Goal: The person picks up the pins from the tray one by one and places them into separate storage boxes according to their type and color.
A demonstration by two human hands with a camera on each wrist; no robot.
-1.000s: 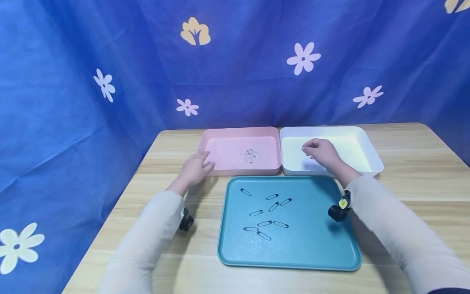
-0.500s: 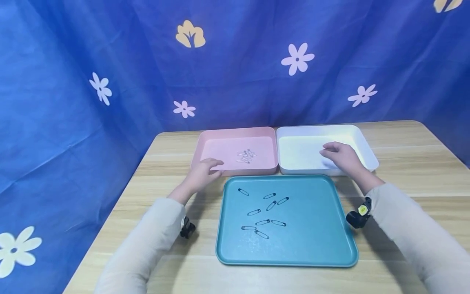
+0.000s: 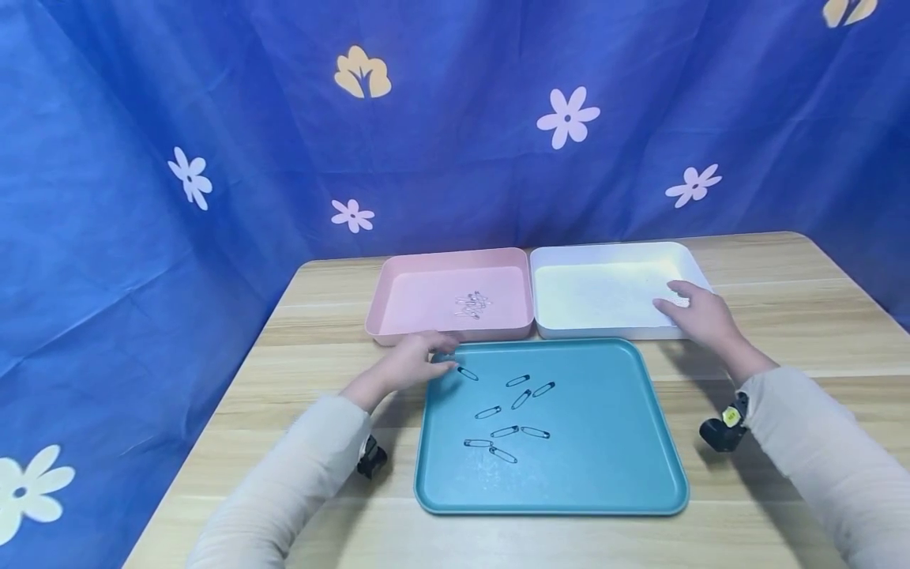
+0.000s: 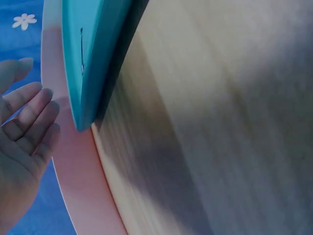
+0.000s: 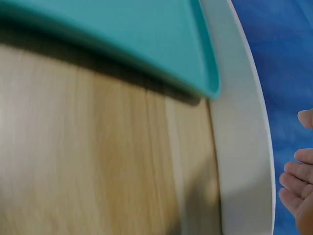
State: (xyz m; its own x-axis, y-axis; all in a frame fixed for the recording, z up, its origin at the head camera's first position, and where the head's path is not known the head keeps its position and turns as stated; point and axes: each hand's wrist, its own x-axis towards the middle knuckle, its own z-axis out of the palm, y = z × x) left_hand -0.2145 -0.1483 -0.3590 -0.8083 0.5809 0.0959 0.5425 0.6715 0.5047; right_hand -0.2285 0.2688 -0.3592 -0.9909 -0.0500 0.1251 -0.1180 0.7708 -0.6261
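In the head view my left hand (image 3: pixel 415 362) hovers at the far left corner of the teal tray (image 3: pixel 590 474), its fingers spread and holding nothing. A dark safety pin (image 3: pixel 468 374) lies just beyond its thumb. Several more dark safety pins are scattered across the tray's left half. My right hand (image 3: pixel 705 320) is above the front right rim of the white box (image 3: pixel 604 304), thumb and fingers apart, nothing between them. The left wrist view shows the left fingers (image 4: pixel 36 115) relaxed beside the tray corner. Only part of the right hand appears in the right wrist view.
Behind the tray, a pink box (image 3: pixel 412 308) stands against the white box's left side. It holds a small pile of silver safety pins (image 3: pixel 472 304). All stand on a wooden table (image 3: pixel 796 316), with a blue flowered curtain (image 3: pixel 455 134) behind.
My left hand has moved from the pink box's left front edge toward the tray's far left corner. My right hand has drawn rightward from over the white box's middle, its fingers parting.
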